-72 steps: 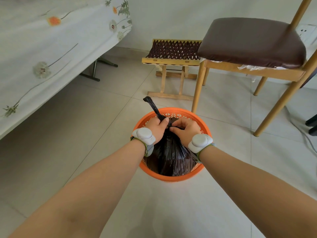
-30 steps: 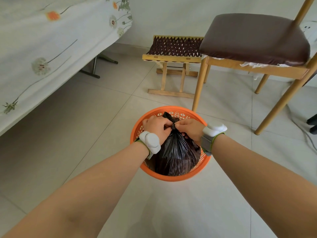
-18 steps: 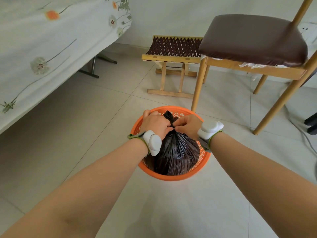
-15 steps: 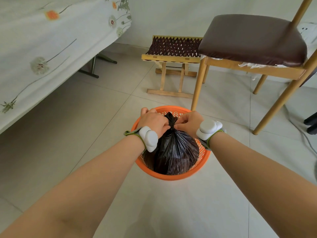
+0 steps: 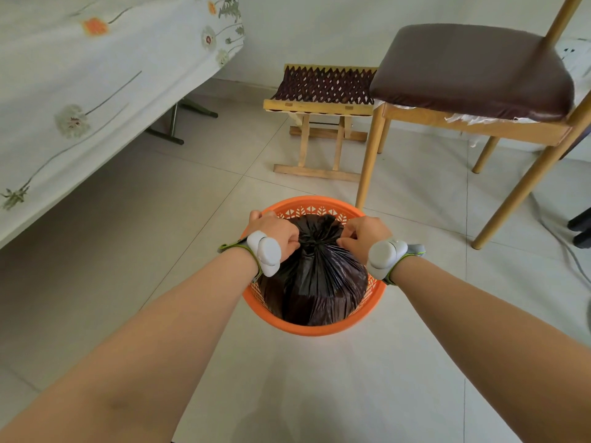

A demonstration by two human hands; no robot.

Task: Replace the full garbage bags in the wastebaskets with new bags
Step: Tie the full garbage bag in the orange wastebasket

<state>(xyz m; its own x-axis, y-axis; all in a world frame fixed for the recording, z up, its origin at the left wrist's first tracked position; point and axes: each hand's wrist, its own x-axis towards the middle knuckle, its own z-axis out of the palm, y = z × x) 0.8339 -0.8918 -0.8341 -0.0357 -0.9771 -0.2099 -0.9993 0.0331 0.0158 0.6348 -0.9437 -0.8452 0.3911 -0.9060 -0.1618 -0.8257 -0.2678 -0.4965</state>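
Hands meet at the top of a black garbage bag (image 5: 316,282), which sits inside an orange wastebasket (image 5: 319,329) on the pale tiled floor (image 5: 160,225). The left hand (image 5: 276,233) grips the bunched plastic on the left of the bag's neck, its fingers curled round it. The right hand (image 5: 363,233) pinches the plastic on the opposite side, and the tightly gathered neck shows between the two. The bag bulges, its pleated sides nearly filling the basket, whose latticed wall shows at the far rim. Each wrist bears a white device on a green-edged strap, the left wrist device (image 5: 265,252) and the right wrist device (image 5: 383,255). Just beyond the basket stands a front leg of a wooden chair (image 5: 470,65) with a brown cushioned seat. Farther back, beside the chair, is a low wooden stool (image 5: 323,87) with a dark woven top. At left a flowered white cloth (image 5: 96,75) hangs down over a metal-legged frame.
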